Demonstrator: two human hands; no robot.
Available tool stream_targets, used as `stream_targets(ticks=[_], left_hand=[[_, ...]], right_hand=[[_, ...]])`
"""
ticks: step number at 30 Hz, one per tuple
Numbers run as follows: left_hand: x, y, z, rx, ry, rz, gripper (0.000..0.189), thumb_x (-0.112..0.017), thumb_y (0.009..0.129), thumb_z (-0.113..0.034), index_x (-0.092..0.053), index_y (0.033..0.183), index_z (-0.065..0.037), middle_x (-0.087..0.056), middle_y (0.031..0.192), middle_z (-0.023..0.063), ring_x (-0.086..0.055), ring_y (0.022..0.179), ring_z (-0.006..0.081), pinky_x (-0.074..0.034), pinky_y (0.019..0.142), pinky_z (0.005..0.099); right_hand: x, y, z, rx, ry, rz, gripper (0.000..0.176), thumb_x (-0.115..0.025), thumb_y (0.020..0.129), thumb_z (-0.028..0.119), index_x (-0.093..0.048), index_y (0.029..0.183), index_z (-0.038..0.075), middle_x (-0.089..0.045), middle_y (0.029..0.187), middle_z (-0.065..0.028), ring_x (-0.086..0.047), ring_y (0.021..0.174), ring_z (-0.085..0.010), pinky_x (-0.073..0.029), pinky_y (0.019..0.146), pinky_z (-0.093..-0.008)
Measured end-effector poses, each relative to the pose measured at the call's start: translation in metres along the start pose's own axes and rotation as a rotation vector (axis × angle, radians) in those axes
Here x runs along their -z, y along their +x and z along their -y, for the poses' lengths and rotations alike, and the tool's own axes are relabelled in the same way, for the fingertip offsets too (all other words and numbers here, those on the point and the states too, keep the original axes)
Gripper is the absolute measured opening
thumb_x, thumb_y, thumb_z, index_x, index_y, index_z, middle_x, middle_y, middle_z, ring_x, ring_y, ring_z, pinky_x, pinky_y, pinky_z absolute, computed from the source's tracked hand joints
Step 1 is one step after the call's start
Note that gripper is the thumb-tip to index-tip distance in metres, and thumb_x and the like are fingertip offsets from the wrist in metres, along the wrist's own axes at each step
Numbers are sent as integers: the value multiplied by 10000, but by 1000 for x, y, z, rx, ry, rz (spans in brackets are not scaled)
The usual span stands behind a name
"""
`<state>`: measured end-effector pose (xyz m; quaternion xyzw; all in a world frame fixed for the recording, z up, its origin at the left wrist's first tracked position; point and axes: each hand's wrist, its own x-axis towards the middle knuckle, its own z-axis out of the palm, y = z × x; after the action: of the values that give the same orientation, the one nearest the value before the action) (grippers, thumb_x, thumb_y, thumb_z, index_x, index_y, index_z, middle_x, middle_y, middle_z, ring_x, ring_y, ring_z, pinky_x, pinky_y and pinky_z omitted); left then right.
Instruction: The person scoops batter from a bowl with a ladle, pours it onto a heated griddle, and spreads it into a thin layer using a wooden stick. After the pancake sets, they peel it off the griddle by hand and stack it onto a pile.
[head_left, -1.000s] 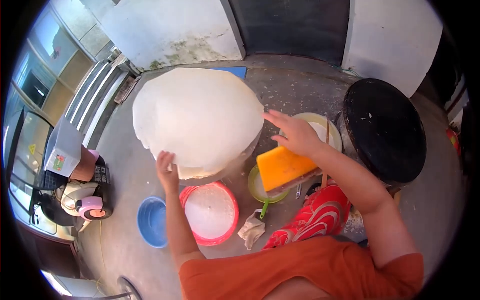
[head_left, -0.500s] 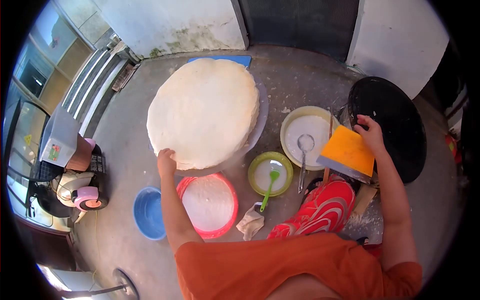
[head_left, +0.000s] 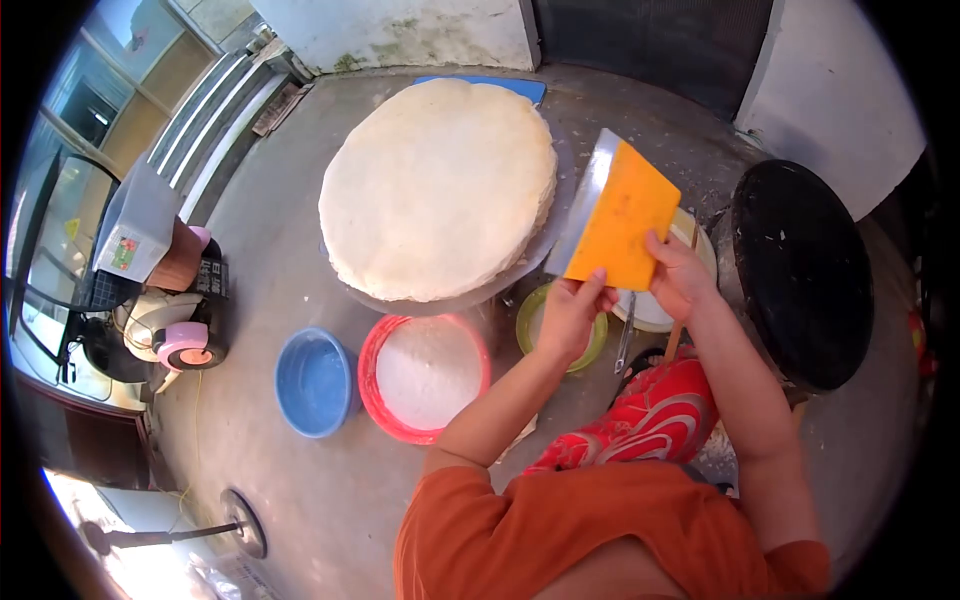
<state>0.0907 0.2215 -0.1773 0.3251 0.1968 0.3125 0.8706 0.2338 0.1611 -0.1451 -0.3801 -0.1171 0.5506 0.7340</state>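
Both of your hands are up on the orange scraper (head_left: 628,218), which you hold in the air just right of the stack of pale flat rounds (head_left: 440,185). Your left hand (head_left: 570,318) pinches its lower left corner, thumb on the face and fingers curled behind. Your right hand (head_left: 680,278) grips the lower right edge, fingers pressed together around it. The scraper is tilted, with its grey metal blade along the upper left side, toward the stack and apart from it. Under your hands, on the floor (head_left: 270,270), the green bowl (head_left: 528,318) and the cream basin (head_left: 652,315) are partly hidden. The red basin (head_left: 372,400) of white powder sits just below the stack, the blue bowl (head_left: 315,382) beside it. The black round plate (head_left: 805,275) stands to your right
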Motion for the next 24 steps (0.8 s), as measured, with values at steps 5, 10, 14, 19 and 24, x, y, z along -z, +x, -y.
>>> stream_targets(ticks=[5, 10, 14, 19, 24], left_hand=[[25, 69, -40, -134, -36, -323, 147, -517, 838, -89, -506, 947, 9, -555, 750, 67, -483, 510, 121, -403, 455, 211], [110, 134, -89, -4, -238, -572, 61, -453, 879, -142, -451, 858, -85, -406, 646, 17, -376, 508, 100, -281, 414, 196], [115, 124, -91, -12, -307, -599, 96, -439, 885, -140, -456, 915, -50, -466, 745, 55, -425, 577, 130, -361, 474, 207], [72, 70, -62, -178, -260, -602, 312, -428, 878, -109, -358, 1152, 25, -472, 1077, 134, -492, 896, 195, -443, 692, 256], [38, 12, 21, -96, 297, -526, 407, -496, 816, -87, -368, 1193, -4, -475, 1118, 90, -509, 905, 178, -400, 736, 290]], right_hand=[[38, 0, 4, -37, -537, -78, 456, -487, 863, 311, -364, 1217, 50, -503, 1092, -82, -508, 945, -154, -414, 788, -276], [91, -34, 27, -155, -608, -223, 338, -491, 862, 255, -455, 1138, 64, -563, 957, -47, -544, 833, -123, -431, 707, -256], [144, -66, 28, -232, -601, -351, 286, -513, 849, 260, -512, 1067, 75, -587, 876, -27, -560, 763, -111, -437, 655, -240], [206, -106, 11, -315, -582, -529, 270, -530, 833, 267, -531, 1031, 84, -588, 848, -21, -559, 730, -108, -439, 627, -236], [270, -113, -47, -428, -744, -636, 374, -567, 793, 333, -522, 1043, 57, -581, 889, -56, -557, 758, -138, -447, 645, -256]])
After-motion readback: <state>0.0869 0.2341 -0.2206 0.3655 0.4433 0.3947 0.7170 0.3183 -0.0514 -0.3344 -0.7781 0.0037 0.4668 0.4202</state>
